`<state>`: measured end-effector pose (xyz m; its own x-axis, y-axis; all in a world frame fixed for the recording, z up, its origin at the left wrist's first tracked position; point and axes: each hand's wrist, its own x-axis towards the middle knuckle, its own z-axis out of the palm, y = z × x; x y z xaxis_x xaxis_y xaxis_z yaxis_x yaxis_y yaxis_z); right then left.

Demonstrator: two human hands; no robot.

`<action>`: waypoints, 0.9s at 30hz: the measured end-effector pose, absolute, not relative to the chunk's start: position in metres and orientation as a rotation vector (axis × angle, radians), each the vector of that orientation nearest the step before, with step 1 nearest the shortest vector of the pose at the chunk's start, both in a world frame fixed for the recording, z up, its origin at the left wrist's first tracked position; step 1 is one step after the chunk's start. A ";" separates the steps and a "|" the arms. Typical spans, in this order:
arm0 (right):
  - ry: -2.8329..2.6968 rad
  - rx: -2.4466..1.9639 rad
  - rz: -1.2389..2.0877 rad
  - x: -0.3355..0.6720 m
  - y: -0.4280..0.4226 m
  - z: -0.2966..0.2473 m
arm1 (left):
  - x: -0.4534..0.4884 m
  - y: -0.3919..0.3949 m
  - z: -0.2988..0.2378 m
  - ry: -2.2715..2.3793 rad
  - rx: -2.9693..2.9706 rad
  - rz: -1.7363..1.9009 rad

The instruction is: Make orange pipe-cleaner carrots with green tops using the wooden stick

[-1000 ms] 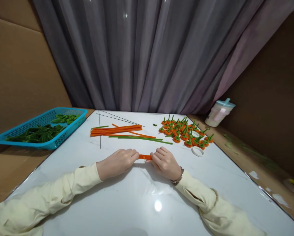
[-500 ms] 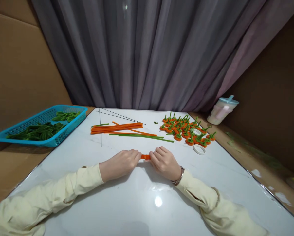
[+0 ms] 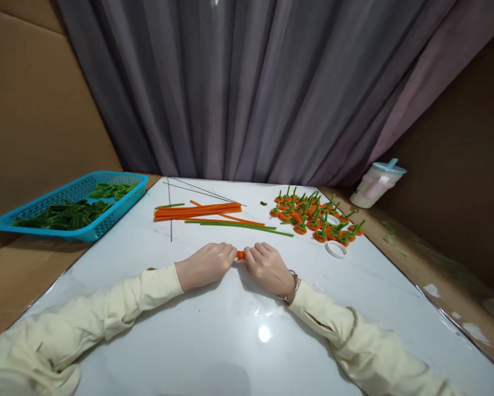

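Observation:
Between my two hands a short stretch of orange pipe cleaner (image 3: 241, 255) shows, most of it hidden by my fingers. My left hand (image 3: 209, 264) is closed on its left end, and my right hand (image 3: 269, 268) grips the right end. Just beyond lie a bundle of orange pipe cleaners (image 3: 197, 211) and several green pipe cleaners (image 3: 247, 227). Past my right hand stands a cluster of small orange pieces with green stems (image 3: 300, 220), seemingly made of the same fuzzy material.
At the left a blue basket (image 3: 125, 203) holds green pieces. Thin dark wires (image 3: 171, 220) lie behind the orange bundle. Near the cluster rests a white ring (image 3: 336, 249). A lidded cup (image 3: 377, 184) stands at the back right, before a grey curtain (image 3: 230, 99).
My hands have come closer together, the right one shifting left, so less of the orange pipe cleaner shows between them. Both appear slightly higher in the view.

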<state>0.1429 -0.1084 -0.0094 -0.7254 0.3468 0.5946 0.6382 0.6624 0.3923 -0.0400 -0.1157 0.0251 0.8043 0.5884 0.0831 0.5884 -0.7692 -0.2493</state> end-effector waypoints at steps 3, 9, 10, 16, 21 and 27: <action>-2.408 -0.770 -0.838 0.143 -0.102 -0.009 | -0.043 -0.106 0.019 -0.905 -2.758 -0.084; -2.362 -0.906 -0.583 0.151 -0.078 -0.013 | -0.051 -0.083 0.010 -0.816 -2.621 -0.328; -2.360 -0.941 -0.518 0.152 -0.073 -0.014 | -0.052 -0.079 0.008 -0.807 -2.590 -0.352; -2.422 -1.055 -0.266 0.155 -0.050 -0.012 | -0.061 -0.052 -0.005 -0.696 -2.444 -0.498; -2.464 -1.117 -0.276 0.159 -0.046 -0.011 | -0.067 -0.036 -0.015 -0.732 -2.423 -0.585; -2.521 -0.974 -0.613 0.162 -0.049 -0.015 | -0.066 -0.041 0.001 -0.876 -2.596 -0.521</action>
<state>0.1624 -0.0487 -0.0146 -0.6935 0.5379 0.4793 0.6980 0.6665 0.2618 -0.0664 -0.0414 0.0007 0.7409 0.5025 0.4456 0.6314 -0.7473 -0.2071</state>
